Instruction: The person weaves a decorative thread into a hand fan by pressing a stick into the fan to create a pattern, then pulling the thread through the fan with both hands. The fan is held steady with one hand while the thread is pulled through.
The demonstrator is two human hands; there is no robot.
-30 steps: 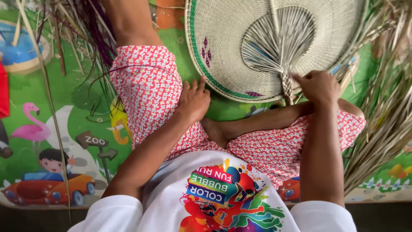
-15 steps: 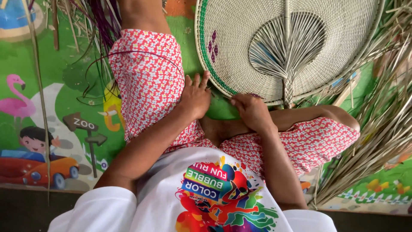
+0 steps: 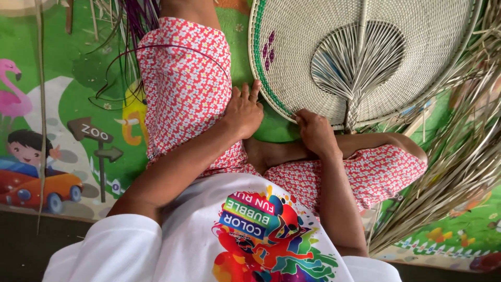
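The person sits cross-legged on a bright play mat (image 3: 78, 104), and a large round woven fan (image 3: 360, 57) lies on the mat just beyond the knees. It is pale straw with a green band along its left rim and a small purple pattern near that edge; a spray of flat leaf ribs spreads from the stem at its middle.

The right hand (image 3: 314, 131) is at the lower edge of the fan, fingers curled down onto the rim just left of the stem, gripping the woven edge. The left hand (image 3: 244, 108) rests on the thigh in the red flowered trousers (image 3: 185, 83), fingers loose and spread, holding nothing; its fingertips come just beside the green rim, though I cannot tell whether they touch it.

A bare foot (image 3: 271, 154) is tucked between the two hands. A bundle of dry straw strips (image 3: 459, 156) fans out on the right, partly under the fan, and some purple strands (image 3: 133, 21) lie at the top left beside the outstretched leg.
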